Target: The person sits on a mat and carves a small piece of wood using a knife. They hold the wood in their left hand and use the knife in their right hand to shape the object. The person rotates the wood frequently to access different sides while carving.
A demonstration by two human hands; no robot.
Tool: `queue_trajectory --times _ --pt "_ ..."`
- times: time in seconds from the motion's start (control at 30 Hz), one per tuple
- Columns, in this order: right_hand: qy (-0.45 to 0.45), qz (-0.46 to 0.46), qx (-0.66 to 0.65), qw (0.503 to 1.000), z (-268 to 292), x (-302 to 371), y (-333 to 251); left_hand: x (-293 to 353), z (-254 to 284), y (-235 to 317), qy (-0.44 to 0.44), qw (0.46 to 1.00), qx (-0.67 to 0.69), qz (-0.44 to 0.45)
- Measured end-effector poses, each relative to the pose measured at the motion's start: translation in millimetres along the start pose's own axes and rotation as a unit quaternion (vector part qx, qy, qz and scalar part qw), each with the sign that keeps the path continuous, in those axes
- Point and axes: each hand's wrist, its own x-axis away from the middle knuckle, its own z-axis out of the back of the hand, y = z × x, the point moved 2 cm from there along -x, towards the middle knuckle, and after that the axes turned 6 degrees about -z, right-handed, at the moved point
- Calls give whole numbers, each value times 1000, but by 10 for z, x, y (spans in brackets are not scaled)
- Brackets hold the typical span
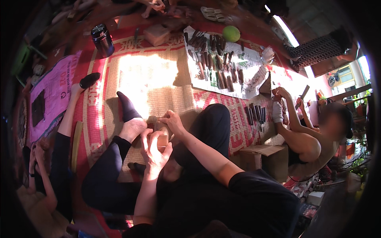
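Between my bent legs, over the mat, my left hand (156, 154) is closed round a small tan block (162, 140) that looks like wood. Its fingers lie along the block's left side and the thumb on its right. At the far end of the block, my right hand (174, 123) has its fingers bent and pinched together close to the surface. Whether those fingers hold a small tool or press on the block itself is too small to make out. My bare foot (132, 129) is just left of the block.
A red and straw-coloured mat (154, 95) spreads ahead. Many wood-handled carving tools (216, 59) lie on a white sheet (202, 82), near a green ball-like thing (231, 34). More tools (257, 115) and a cardboard box (264, 158) are at right, beside a seated person (325, 139). A black flask (102, 41) stands far left.
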Motion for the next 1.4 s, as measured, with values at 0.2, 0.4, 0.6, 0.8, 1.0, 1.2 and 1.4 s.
queue_trajectory --times 0.2,0.4,0.6,0.8,1.0,1.2,1.4 --pt "39 -80 -128 988 47 -246 120 23 -38 70 -26 999 -8 -17" --pt "-32 -55 -90 994 46 -30 -65 9 21 -25 0 1000 -11 -4" --pt "68 -41 29 996 35 -223 60 9 -32 57 -32 999 2 -11" --pt "-23 -30 -29 999 63 -66 -174 28 -21 20 -22 1000 13 6" --pt "35 -1 107 994 3 -197 -76 -9 -43 97 -56 998 -2 -37" --pt "3 -7 52 999 -40 -288 61 13 -6 52 -33 999 5 -24" --pt "52 8 185 981 -46 -234 -46 -6 -38 89 -73 996 2 -42"
